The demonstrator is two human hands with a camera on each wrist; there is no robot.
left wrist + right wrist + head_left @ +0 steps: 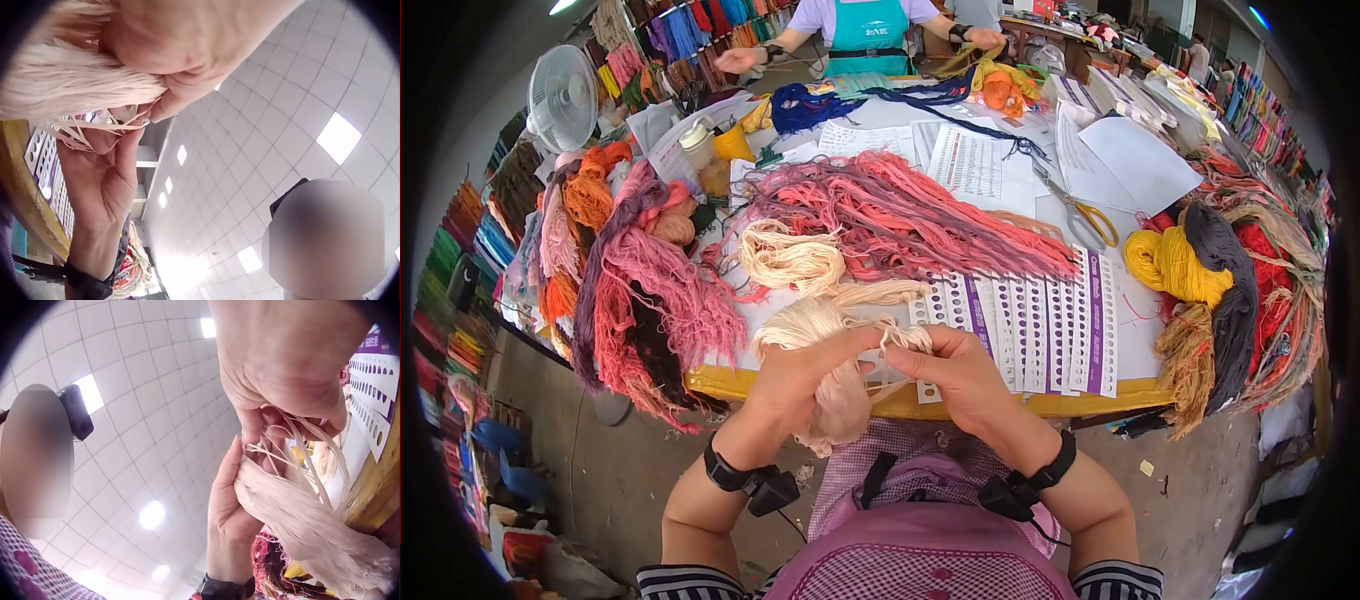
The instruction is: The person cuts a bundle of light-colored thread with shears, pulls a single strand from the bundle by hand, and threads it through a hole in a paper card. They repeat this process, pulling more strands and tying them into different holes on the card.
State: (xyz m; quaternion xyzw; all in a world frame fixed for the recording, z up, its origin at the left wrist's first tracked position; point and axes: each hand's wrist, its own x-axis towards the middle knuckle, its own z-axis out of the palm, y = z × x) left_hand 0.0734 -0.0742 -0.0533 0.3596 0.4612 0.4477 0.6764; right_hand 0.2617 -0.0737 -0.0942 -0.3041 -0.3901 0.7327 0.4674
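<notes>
My left hand (805,375) grips a cream skein of thread (840,405) near its upper end, over the table's near edge. The skein hangs down below the fingers in a thick bundle. Facing it, my right hand (962,378) pinches several loose strands (325,462) drawn from the skein's end. Both thumbs come close together at these strands in the wrist views. Just beyond the hands lies another cream skein (790,255) on the table. Pink and purple skeins (900,205) stretch behind it.
Perforated white and purple cards (1040,335) lie by the right hand. Yellow-handled scissors (1092,224) rest farther back. Mixed skeins drape over the table's left (650,290) and right (1250,270) sides. Opposite stands a person in a teal apron (867,35).
</notes>
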